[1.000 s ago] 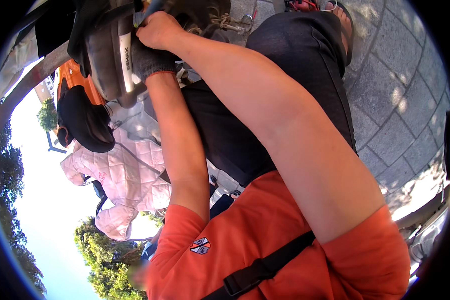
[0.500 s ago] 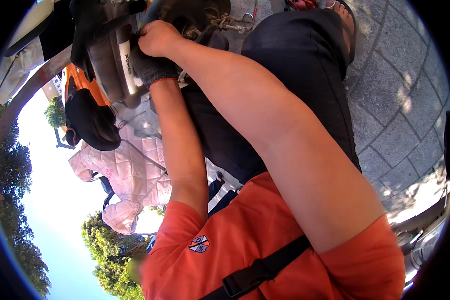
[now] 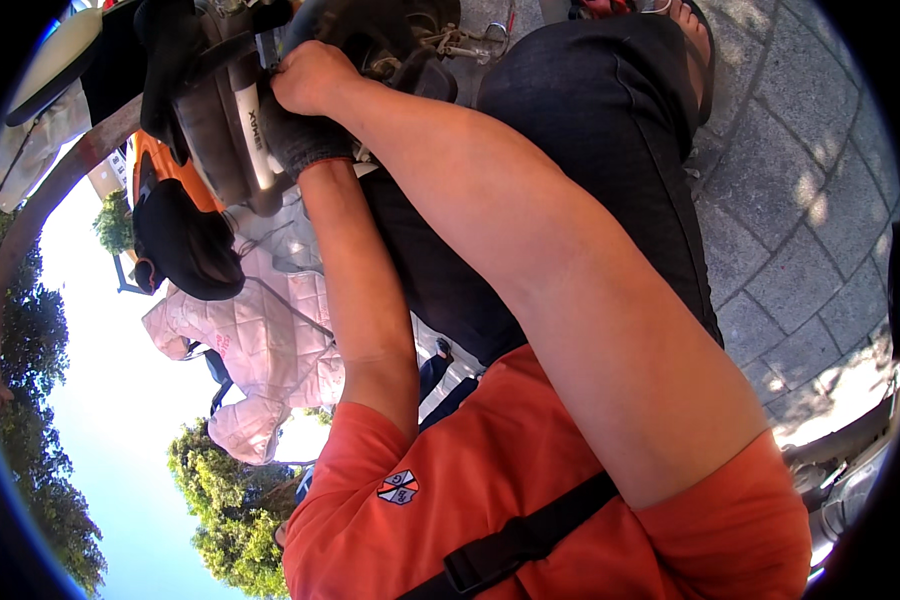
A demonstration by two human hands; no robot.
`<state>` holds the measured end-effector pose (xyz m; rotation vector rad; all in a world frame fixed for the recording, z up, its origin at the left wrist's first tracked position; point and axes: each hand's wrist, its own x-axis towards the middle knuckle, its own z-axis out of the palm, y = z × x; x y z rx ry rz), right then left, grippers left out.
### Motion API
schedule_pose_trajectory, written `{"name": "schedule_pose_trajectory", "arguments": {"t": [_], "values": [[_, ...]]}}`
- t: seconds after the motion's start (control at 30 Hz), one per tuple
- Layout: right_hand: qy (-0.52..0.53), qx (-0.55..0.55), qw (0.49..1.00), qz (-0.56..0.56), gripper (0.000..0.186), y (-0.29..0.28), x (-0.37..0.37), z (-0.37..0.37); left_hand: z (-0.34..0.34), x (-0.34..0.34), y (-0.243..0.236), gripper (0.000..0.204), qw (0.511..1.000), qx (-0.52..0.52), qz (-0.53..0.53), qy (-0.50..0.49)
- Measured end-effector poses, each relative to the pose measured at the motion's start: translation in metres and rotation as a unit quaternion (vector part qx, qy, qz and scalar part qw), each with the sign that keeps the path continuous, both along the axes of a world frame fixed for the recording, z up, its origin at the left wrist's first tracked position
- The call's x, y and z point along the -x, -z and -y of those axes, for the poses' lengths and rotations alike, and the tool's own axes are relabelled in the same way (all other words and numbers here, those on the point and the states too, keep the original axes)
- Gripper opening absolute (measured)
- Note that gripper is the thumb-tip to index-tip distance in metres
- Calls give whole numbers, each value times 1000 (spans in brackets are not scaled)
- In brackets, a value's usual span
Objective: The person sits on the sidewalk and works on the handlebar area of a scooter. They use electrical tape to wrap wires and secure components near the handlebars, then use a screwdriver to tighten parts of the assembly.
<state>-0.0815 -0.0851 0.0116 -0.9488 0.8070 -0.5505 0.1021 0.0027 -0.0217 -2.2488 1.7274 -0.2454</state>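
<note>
My right hand (image 3: 315, 78), bare, is curled at the upper left with its thumb and fingertips together, close to the dark parts of a two-wheeler. What lies between those fingers is hidden. My left hand (image 3: 302, 137) wears a dark knitted glove with an orange-red cuff and sits just below the right hand. Its fingers are out of sight behind the right hand and the vehicle. Beside the glove runs a white tube (image 3: 251, 130) with dark lettering, against a grey-black part (image 3: 207, 140). A dark curved wheel cover (image 3: 355, 32) is just beyond my hands.
A black saddle (image 3: 183, 240), an orange body panel (image 3: 158, 165) and a pink quilted cover (image 3: 270, 320) are at the left. My trousered knee (image 3: 590, 110) rises beside the right forearm. Grey paving (image 3: 790, 200) spreads at the right; metal vehicle parts (image 3: 850, 500) stand at lower right.
Both hands stay at the same place on the two-wheeler; the right hand has shifted very slightly left. The view has tilted a little.
</note>
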Motion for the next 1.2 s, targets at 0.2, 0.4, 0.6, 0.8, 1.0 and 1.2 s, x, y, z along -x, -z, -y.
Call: {"name": "schedule_pose_trajectory", "arguments": {"t": [0.2,0.4,0.6,0.8,1.0,1.2], "values": [[18,8,1000,3,34,-2,-1,-1,-1,-2,1,26,1000,8,-6,0],[26,-1,1000,-17,33,-4,-2,1,0,-2,5,27,1000,12,-7,2],[13,1,1000,-23,32,-6,-3,1,-4,-3,7,28,1000,17,-13,0],[16,12,999,-25,30,-7,-3,2,-3,-5,8,29,999,27,-22,0],[7,5,1000,-10,30,-1,-7,2,-1,-2,6,31,999,39,-35,4],[-62,85,987,-123,33,-16,42,-1,5,1,6,32,995,63,-75,7]]}}
